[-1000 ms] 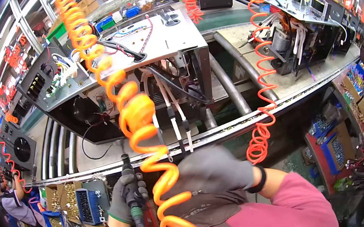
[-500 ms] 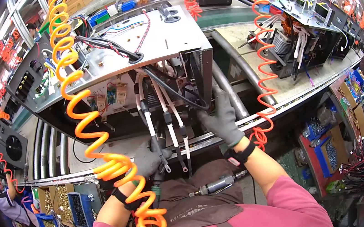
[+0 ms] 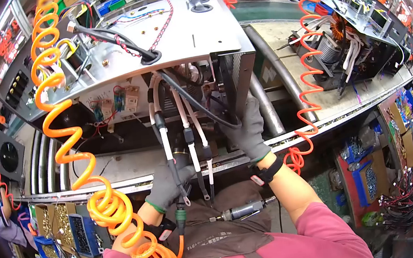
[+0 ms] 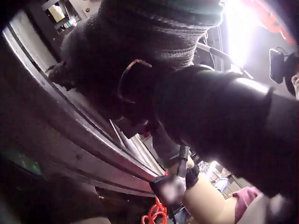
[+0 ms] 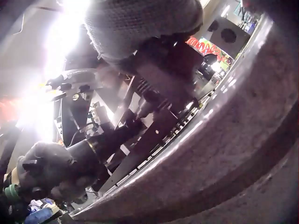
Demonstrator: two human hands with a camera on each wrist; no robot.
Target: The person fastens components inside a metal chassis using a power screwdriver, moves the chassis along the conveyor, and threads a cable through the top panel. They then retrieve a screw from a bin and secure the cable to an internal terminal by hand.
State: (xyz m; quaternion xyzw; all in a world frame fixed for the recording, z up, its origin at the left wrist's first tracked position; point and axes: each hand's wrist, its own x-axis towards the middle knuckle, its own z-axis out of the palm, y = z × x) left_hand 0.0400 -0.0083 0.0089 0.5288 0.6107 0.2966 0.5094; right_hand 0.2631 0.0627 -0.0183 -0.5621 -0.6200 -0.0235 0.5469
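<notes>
Gripping black tool (image 3: 181, 154) in left hand (image 3: 168, 187), between nose end toward chassis (image 3: 188, 29) and green connector (image 3: 181, 215) near wrist. Touching side panel (image 3: 243, 80) with right hand (image 3: 250, 132); can't tell if grasping.

On the counter (image 3: 373, 90), before the lap (image 3: 238, 193), stands a cabinet (image 3: 179, 38); cables (image 3: 191, 146) hang from its front over the near edge. Rollers (image 3: 267, 105) lie between it and an opened unit (image 3: 329, 52) on its right. Bins (image 3: 82, 234) sit left of the lap, trays (image 3: 370, 180) right. A tool (image 3: 243, 211) lies across the lap.
</notes>
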